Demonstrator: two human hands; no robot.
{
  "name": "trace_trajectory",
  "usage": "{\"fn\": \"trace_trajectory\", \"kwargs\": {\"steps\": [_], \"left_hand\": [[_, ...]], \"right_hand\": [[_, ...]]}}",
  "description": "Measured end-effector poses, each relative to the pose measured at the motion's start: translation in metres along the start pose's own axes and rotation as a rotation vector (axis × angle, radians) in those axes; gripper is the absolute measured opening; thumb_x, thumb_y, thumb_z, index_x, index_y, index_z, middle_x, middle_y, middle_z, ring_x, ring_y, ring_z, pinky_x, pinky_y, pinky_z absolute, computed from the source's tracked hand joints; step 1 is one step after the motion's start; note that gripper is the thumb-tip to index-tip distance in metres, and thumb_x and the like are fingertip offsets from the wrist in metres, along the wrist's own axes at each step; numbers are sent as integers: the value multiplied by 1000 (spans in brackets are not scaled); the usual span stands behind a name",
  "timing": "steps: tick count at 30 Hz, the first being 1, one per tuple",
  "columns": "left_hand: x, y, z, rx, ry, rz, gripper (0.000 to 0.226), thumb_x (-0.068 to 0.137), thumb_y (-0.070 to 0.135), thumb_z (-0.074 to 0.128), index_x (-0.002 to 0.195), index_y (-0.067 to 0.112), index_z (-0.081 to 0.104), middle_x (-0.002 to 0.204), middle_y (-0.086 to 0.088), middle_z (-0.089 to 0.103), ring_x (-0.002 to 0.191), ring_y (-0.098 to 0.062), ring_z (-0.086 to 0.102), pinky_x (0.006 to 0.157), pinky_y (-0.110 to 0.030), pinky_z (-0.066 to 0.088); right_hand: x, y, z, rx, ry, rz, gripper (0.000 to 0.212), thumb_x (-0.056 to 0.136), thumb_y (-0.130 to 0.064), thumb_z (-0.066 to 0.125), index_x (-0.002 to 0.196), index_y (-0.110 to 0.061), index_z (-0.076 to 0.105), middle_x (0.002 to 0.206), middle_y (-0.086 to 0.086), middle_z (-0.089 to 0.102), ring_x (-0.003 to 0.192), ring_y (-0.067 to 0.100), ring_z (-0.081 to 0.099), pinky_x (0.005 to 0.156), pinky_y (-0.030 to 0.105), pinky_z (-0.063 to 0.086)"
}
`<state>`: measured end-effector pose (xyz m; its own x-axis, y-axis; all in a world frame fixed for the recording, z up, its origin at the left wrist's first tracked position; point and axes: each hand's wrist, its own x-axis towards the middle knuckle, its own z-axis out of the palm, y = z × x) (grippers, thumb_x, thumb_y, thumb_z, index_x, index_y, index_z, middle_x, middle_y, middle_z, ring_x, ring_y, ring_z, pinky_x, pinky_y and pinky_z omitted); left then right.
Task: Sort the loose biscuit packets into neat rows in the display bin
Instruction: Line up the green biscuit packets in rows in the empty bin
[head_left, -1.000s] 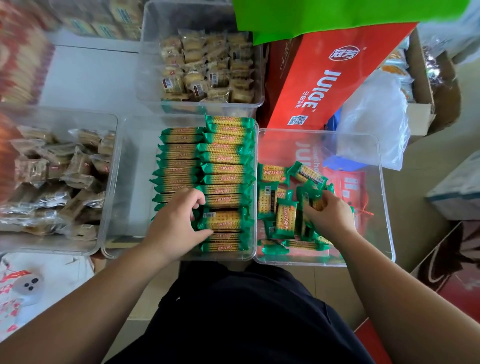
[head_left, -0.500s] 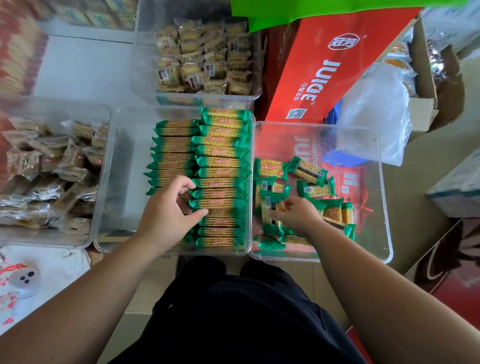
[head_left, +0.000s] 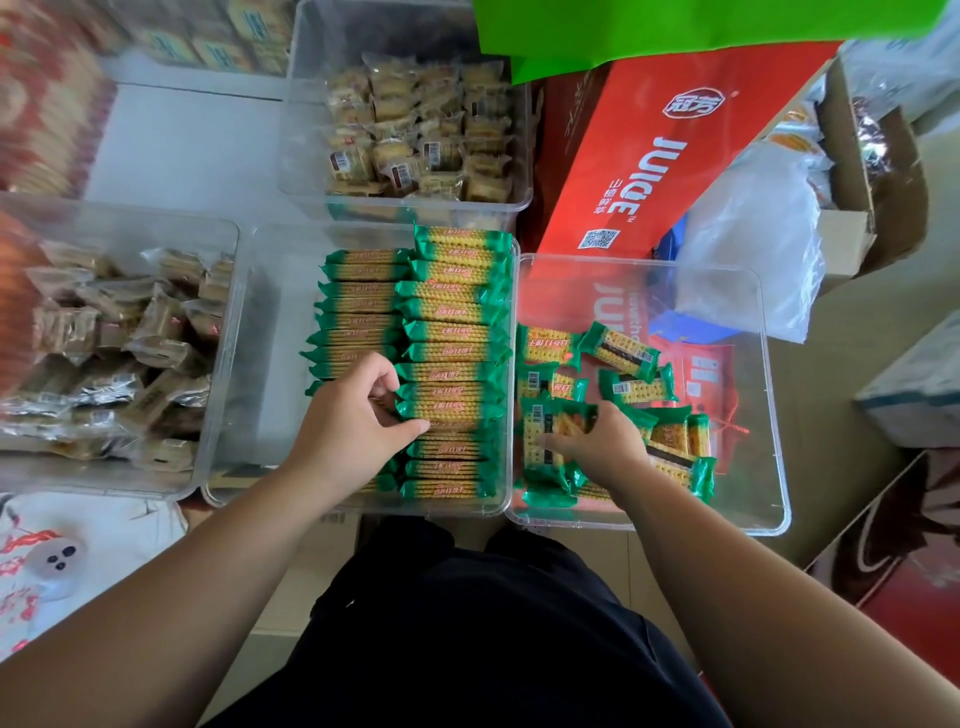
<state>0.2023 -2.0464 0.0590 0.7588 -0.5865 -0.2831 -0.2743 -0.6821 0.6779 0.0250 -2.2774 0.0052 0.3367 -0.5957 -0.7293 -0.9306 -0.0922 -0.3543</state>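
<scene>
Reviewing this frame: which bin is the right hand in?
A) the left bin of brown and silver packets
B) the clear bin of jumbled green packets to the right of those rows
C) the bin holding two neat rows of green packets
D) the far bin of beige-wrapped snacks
B: the right hand is in among the loose green packets inside the right-hand clear bin, while the left hand is at the neat rows.
</scene>
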Motion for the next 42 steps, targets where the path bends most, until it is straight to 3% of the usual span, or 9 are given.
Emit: {"fn": "trace_trajectory", "kwargs": {"steps": [3,9,12,15,18,21,25,37,42], "left_hand": [[0,2,1,1,-7,-10,53,71,29,93,87,31,43,86,5,64,67,-19,64,60,-33,51],[0,6,-2,-78,-39,-43,54,71,26,93,86,29,41,85,6,66,70,-14,65,61,-31,51],[-1,8,-4,-170,-80,-101,50,73,20,92,88,25,44,85,5,68,71,-12,65,63,-29,51],[-2,6,-9,-334,-146,-212,40,78,11,85,94,21,50,98,2,71,86,-19,68,73,-33,55],[-5,5,-15,-573,-200,-298,24,91,0,64,105,17,53,111,-8,64,87,-15,67,67,-20,55],[-10,2,-17,-736,-219,-330,22,101,-1,43,108,16,55,112,-11,61,87,-16,70,79,-31,57],[-19,-6,-19,-618,-247,-239,22,101,9,53,111,28,58,114,-3,67,108,-24,67,96,-41,54],[-32,-7,-12,-87,-238,-17,110,62,38,97,147,43,28,109,16,61,93,-9,64,80,-27,49],[-34,-2,-10,-14,-224,35,117,65,35,96,153,40,20,119,16,53,107,-8,53,89,-26,43]], "right_hand": [[-9,-2,-9,104,83,-52,63,75,-43,86,118,-16,50,102,4,64,85,22,66,73,46,61],[-45,-13,-50,326,301,-281,74,66,-30,93,122,-29,45,112,-6,63,92,12,68,78,44,62],[-75,-39,-60,321,322,-492,71,62,-26,95,114,-26,46,104,-15,61,90,-3,65,79,22,57],[-104,-66,-51,158,206,-773,68,63,-33,94,113,-26,49,98,-16,64,84,-5,65,70,11,50],[-110,-74,-23,-145,82,-990,71,65,-36,89,124,-29,50,109,-8,67,96,9,64,83,32,55],[-101,-72,7,-358,41,-1129,77,69,-37,85,136,-18,54,127,2,63,115,21,59,96,37,52],[-84,-65,30,-579,201,-1215,76,74,-46,79,140,-17,55,129,4,59,117,28,53,97,45,49],[-75,-49,28,-740,366,-1245,60,95,-60,46,145,-26,50,138,4,47,124,33,47,97,52,41],[-68,-33,14,-598,428,-1224,58,73,-59,79,114,-19,69,118,6,58,107,32,53,88,47,44]]}}
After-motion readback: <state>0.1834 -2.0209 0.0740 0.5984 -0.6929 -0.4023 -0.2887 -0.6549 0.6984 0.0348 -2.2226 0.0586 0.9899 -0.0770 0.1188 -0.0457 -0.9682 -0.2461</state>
